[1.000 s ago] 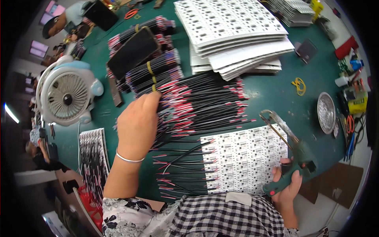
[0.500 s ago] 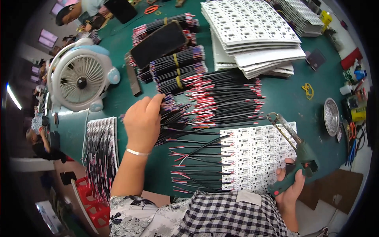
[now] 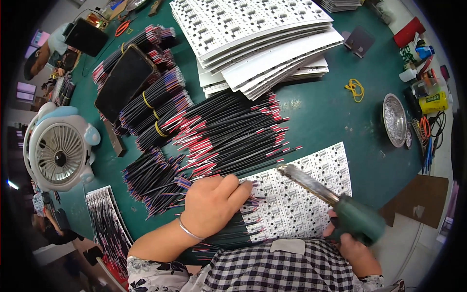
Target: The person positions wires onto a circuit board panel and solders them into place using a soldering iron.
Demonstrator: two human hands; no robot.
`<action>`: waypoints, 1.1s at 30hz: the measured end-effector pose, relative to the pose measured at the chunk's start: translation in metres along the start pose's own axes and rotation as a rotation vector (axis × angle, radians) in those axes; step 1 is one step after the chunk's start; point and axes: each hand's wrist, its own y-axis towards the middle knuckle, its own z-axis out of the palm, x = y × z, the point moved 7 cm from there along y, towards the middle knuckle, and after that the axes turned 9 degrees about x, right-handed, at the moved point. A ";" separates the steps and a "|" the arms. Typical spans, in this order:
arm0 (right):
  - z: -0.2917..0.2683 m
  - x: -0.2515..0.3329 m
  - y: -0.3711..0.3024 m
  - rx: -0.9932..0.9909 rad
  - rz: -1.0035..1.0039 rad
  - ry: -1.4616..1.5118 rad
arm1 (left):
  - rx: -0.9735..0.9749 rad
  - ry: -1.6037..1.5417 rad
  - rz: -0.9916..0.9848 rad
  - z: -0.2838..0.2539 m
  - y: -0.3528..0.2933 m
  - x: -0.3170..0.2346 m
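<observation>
My left hand [image 3: 214, 202], a band round its wrist, is closed over the left edge of a white circuit board panel [image 3: 301, 194]. Thin black wires [image 3: 183, 184] with coloured ends poke out beside its fingers. Other black wires run from the panel's left edge beneath that hand. My right hand [image 3: 352, 246] grips a green soldering gun [image 3: 360, 220], slightly blurred, its metal tip pointing left above the panel. Left of my left hand lies a loose heap of black wires [image 3: 153, 180]. Beyond the panel spreads a larger pile of red-and-white-ended wires [image 3: 233, 131].
Stacked white panels [image 3: 262, 44] stand at the back. A dark phone [image 3: 127, 80] rests on banded wire bundles [image 3: 160, 102]. A fan [image 3: 61, 151] stands left, near a wired panel [image 3: 107, 228]. At right are a metal dish [image 3: 394, 120] and a yellow cord [image 3: 355, 90].
My left hand has moved from the wire heap to the panel's left edge, with wires in its fingers. The soldering gun's tip has swung left over the panel. The view has shifted.
</observation>
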 end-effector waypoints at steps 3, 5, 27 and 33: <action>0.014 -0.008 0.013 0.087 0.047 0.014 | 0.015 0.000 -0.019 0.000 0.003 0.001; 0.019 -0.013 0.013 0.141 0.049 0.001 | 0.010 0.016 -0.030 0.000 0.002 0.001; 0.036 0.000 0.018 0.227 -0.166 -0.643 | 0.068 0.083 -0.075 0.000 0.005 -0.005; 0.044 0.017 0.020 0.222 -0.264 -0.766 | 0.101 0.076 -0.066 0.001 0.008 -0.006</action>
